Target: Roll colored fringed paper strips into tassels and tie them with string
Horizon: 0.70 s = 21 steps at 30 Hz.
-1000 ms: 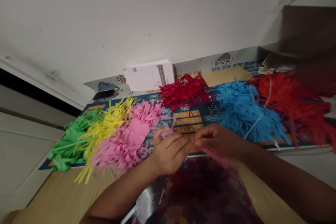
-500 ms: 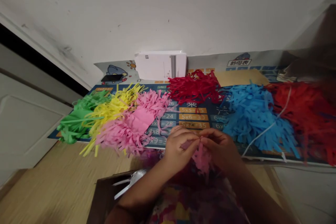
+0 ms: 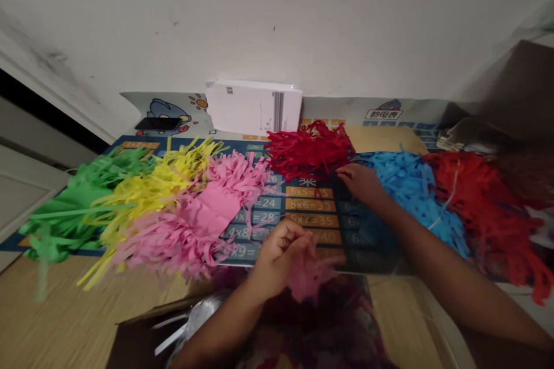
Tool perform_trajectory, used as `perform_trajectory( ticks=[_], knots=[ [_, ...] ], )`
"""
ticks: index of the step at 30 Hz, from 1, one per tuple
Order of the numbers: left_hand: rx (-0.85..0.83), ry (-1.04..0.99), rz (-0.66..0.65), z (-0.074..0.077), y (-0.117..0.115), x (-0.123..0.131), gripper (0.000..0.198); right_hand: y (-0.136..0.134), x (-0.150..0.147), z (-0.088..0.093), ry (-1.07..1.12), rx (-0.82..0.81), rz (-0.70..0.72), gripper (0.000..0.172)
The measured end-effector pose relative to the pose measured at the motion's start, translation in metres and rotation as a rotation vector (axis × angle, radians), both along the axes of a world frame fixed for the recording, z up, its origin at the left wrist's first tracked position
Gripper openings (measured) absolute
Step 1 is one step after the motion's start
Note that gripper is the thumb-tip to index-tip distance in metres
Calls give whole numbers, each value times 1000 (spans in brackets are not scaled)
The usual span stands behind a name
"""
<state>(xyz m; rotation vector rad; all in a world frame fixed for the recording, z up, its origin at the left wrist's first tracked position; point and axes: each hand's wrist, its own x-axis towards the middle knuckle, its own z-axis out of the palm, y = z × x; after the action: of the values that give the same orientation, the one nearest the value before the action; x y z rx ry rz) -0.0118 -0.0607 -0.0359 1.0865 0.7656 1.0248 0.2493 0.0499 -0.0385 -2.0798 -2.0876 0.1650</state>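
The left hand (image 3: 281, 253) hangs just past the near edge of the number mat (image 3: 309, 206). Its fingers are curled in and pinch a small pink bundle (image 3: 309, 278) of cut paper strips, which droops from the fingertips over the mat's near edge. The bundle is blurred, so its single strips cannot be made out.

The right hand (image 3: 361, 181) lies on the middle of the mat, palm down, with the fingers stretched out and loosely together. Its fingertips touch the mat at the near edge of the red pile (image 3: 309, 150) of fringed paper, and the blue pile (image 3: 415, 184) lies just beside its wrist.

More fringed paper covers the mat's left half: a pink pile (image 3: 203, 213) nearest the left hand, then a yellow pile (image 3: 147, 190), then a green pile (image 3: 82, 207) that spills over the mat's left end. On the mat's right end lies a second red pile (image 3: 489, 207), with a thin white strip (image 3: 445, 196) across it and the blue one.

At the far edge of the mat a white box (image 3: 253, 106) stands against the wall, and a black phone (image 3: 158, 123) lies to the left of it. A brown sheet of card (image 3: 385, 138) shows behind the red and blue piles.

The mat lies on a wooden floor (image 3: 64, 323). In front of its near edge, below the left hand, is a dark cardboard box (image 3: 142, 334) with silver strips (image 3: 194, 317) at its rim.
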Motion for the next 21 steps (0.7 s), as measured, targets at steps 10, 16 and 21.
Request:
perform_trajectory(
  ticks=[10,16,21],
  knots=[
    [-111,-65,11,-15,8,9,43,47,-4,-8,-270,-173,-9,26],
    [-170,-93,70,-22,12,9,42,2,-16,16,-265,-91,10,24],
    [-401,-245,84,-20,14,14,46,-80,-45,11,390,103,189,22]
  ],
)
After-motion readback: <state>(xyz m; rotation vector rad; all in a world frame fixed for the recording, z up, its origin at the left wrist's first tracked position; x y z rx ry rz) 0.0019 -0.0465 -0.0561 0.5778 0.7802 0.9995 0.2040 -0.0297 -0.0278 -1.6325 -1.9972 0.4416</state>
